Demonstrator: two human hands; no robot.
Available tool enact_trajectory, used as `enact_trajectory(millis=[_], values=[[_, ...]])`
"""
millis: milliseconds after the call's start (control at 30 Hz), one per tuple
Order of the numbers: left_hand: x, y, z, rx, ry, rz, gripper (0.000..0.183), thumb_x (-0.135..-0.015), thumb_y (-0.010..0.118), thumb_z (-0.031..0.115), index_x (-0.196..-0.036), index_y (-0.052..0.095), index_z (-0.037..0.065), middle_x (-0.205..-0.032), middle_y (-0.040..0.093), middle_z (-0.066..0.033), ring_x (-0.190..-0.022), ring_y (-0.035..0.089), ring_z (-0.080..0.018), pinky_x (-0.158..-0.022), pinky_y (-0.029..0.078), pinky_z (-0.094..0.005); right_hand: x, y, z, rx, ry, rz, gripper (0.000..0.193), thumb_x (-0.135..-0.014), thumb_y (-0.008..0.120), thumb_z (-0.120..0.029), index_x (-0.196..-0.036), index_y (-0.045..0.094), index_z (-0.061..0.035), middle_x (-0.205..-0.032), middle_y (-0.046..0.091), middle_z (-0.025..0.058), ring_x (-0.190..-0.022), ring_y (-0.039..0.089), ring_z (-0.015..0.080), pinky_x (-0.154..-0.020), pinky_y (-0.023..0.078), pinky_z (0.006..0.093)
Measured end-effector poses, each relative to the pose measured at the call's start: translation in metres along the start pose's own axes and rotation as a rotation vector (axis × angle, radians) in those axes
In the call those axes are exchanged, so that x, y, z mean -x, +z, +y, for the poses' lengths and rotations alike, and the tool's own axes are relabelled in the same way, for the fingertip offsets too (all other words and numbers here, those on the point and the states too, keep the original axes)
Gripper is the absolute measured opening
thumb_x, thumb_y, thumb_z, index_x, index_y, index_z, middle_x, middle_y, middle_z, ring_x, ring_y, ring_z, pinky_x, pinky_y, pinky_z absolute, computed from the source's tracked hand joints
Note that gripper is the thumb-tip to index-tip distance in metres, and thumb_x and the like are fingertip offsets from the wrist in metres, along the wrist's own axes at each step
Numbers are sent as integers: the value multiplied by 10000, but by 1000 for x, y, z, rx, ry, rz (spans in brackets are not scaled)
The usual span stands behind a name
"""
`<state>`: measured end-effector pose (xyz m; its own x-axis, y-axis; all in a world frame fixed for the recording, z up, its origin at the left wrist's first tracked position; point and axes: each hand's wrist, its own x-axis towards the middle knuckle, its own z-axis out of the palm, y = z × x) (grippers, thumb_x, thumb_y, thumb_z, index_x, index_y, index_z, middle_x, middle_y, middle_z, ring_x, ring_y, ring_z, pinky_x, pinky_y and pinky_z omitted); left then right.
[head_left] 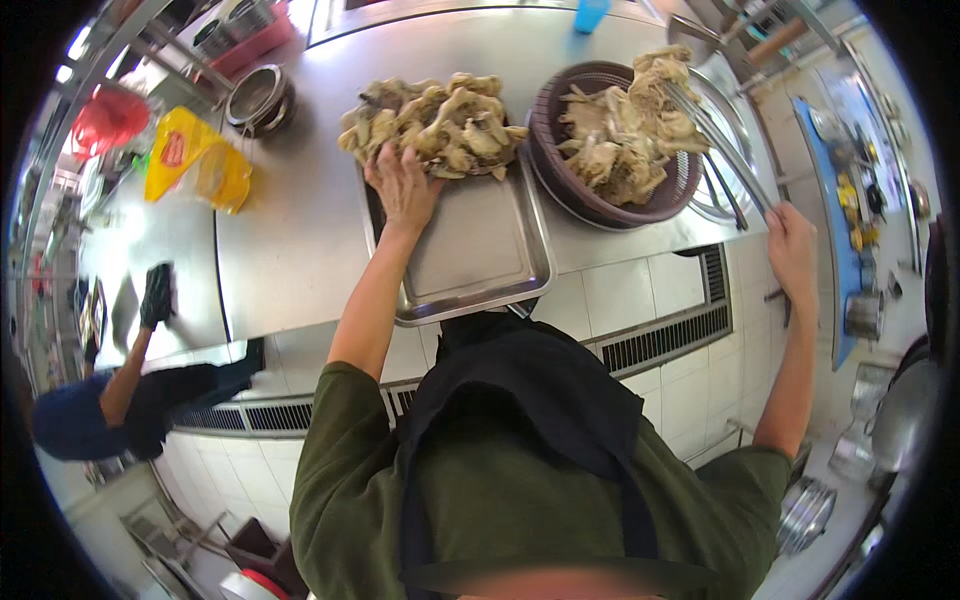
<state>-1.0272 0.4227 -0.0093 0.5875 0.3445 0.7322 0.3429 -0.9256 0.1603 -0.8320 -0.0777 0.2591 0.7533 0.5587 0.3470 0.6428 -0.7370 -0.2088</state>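
Note:
My left hand [402, 190] lies with fingers spread against the near side of a heap of cooked chicken pieces [445, 118]. That heap fills the far end of a rectangular metal tray [470, 245]; the near part of the tray is bare metal. In my right hand [793, 250] are long metal tongs [735, 155], held by the handle end. Their tips reach a chunk of chicken [658, 85] at the far right rim of a round brown plastic basket [545, 165]. More chicken pieces [612, 150] lie inside the basket.
A yellow bag [195, 160] and stacked metal bowls [262, 98] stand left on the steel counter [280, 240]. Right of the basket is a round metal pan [735, 115]; a blue cup [590, 15] sits at the back. Another person's gloved hand [158, 295] is at far left.

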Motion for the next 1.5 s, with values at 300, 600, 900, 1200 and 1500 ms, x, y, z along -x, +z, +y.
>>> enact_trajectory(millis=[300, 600, 900, 1200, 1500], values=[[-9, -1, -2, -9, -21, -41, 965, -627, 911, 401, -1373, 373, 107, -1364, 390, -209, -1337, 356, -358, -1070, 228, -577, -24, 13, -67, -85, -362, -321, 126, -941, 635, -92, -879, 593, 9, -700, 594, 211, -637, 608, 391, -586, 433, 450], [-42, -15, -19, -98, 138, -133, 982, -567, 895, 533, -1326, 421, 131, -1265, 458, -167, -1165, 482, -309, -949, 284, -465, -96, 86, -149, 284, -953, -505, 133, -867, 683, -132, -928, 606, -43, -765, 674, 149, -734, 680, 354, -659, 522, 466], [-76, -30, -48, -29, 247, -343, 659, -746, 813, 207, -1307, 477, 129, -1244, 494, -156, -1138, 542, -317, -930, 375, -462, -168, 112, -203, 463, -1077, -402, 295, -727, 790, -91, -961, 614, -59, -835, 691, 130, -819, 706, 324, -712, 556, 441], [-23, -87, -30, 167, -227, -120, 569, -863, 712, 135, -1361, 453, 38, -1268, 519, -208, -1180, 522, -402, -948, 419, -501, -196, 129, -222, 370, -978, -387, 182, -880, 731, -201, -964, 636, -71, -804, 667, 151, -795, 691, 355, -703, 547, 463], [25, -57, 74, 218, -405, -115, 729, -861, 762, 165, -1436, 351, -13, -1363, 395, -364, -1271, 440, -546, -1062, 394, -568, -219, 151, -242, 274, -1054, -334, 159, -873, 716, -188, -936, 664, -52, -797, 661, 173, -784, 684, 383, -713, 549, 489]])
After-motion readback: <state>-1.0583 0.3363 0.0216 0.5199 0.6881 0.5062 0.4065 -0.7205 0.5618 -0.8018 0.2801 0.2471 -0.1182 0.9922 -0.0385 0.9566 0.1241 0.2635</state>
